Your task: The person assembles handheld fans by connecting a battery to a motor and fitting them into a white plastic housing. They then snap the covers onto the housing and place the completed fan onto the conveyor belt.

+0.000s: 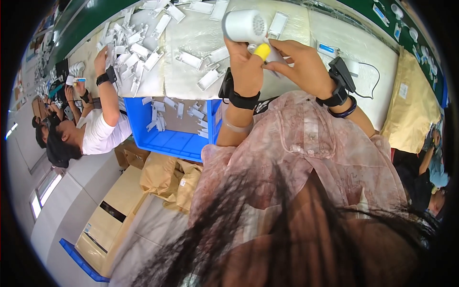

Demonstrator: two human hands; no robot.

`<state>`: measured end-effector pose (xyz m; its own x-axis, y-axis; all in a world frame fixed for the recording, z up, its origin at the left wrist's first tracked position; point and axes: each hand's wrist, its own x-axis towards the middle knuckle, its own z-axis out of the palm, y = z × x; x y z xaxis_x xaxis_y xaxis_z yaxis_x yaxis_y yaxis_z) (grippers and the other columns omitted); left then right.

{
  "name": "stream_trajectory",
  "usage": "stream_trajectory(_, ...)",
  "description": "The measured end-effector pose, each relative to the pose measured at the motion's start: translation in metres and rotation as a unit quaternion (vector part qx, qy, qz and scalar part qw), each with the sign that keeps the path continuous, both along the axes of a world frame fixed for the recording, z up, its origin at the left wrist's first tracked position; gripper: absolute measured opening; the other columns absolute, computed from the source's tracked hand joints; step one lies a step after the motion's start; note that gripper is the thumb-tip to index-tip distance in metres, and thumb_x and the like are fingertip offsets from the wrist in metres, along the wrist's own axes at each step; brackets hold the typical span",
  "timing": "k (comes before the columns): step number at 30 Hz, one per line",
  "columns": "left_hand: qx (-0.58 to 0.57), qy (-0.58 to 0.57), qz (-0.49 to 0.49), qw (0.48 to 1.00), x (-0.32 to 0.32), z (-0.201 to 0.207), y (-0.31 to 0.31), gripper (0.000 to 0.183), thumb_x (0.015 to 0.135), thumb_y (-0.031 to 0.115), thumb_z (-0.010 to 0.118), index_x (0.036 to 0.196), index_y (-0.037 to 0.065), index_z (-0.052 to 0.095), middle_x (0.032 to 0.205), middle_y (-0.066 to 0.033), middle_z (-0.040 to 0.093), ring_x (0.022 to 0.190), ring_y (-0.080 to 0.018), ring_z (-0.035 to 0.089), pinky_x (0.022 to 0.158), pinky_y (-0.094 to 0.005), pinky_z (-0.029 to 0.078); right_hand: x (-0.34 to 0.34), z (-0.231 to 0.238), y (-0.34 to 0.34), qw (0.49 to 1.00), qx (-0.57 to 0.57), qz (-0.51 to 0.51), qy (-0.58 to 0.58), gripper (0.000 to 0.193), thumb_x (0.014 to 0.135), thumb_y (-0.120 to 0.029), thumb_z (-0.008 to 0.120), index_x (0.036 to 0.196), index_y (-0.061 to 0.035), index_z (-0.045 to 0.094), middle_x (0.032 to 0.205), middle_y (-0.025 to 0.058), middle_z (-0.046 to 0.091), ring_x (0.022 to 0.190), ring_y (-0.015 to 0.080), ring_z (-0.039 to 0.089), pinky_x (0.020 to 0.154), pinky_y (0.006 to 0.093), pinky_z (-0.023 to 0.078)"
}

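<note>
My left hand (pixel 246 69) is wrapped round a white cylindrical device (pixel 241 26) with a round perforated end, something like a small hair dryer or fan. A yellow finger cot (pixel 262 51) covers that hand's thumb. My right hand (pixel 303 64) is closed, its thumb and fingertips pinching at the pale handle-like part below the cylinder. What exactly lies between those fingertips is partly hidden. Loose white plastic housings (pixel 190 60) lie on the table left of my left hand, and one white housing (pixel 278 25) lies just beyond the device.
More white housings (pixel 136 52) are heaped at the left, where a co-worker's hand (pixel 101 60) reaches in. A blue crate (pixel 167 143) holding several housings stands below the table edge. To the right are a white box (pixel 351 67) with a black cable and a brown paper sack (pixel 411 95).
</note>
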<state>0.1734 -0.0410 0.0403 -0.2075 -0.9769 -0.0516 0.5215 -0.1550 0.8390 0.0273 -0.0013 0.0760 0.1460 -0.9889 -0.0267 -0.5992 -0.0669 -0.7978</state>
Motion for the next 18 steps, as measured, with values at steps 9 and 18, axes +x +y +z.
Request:
stream_trajectory(9, -0.068, -0.03, -0.016, 0.997, -0.002, -0.003, 0.008, 0.089, 0.069, -0.012, 0.043, 0.148, 0.004, 0.005, 0.135, -0.0131, 0.035, 0.128, -0.0232, 0.035, 0.107, -0.0343, 0.028, -0.015, -0.016, 0.004, 0.97, 0.087, 0.004, -0.225, 0.054, 0.083, -0.021, 0.072, 0.129, -0.0012, 0.051, 0.112, 0.0135, 0.063, 0.095, 0.0204, 0.064, 0.077, 0.03, 0.055)
stream_trajectory(18, -0.018, 0.054, -0.012, 0.998, -0.01, 0.013, -0.003, 0.069, 0.072, -0.014, 0.039, 0.137, 0.004, 0.024, 0.123, -0.0127, 0.044, 0.112, -0.0196, 0.047, 0.095, -0.0329, 0.042, -0.028, -0.037, 0.01, 0.78, 0.37, 0.05, -0.503, 0.043, 0.092, -0.026, 0.06, 0.12, 0.0035, 0.045, 0.092, 0.0157, 0.067, 0.064, 0.0192, 0.068, 0.055, 0.0274, 0.058)
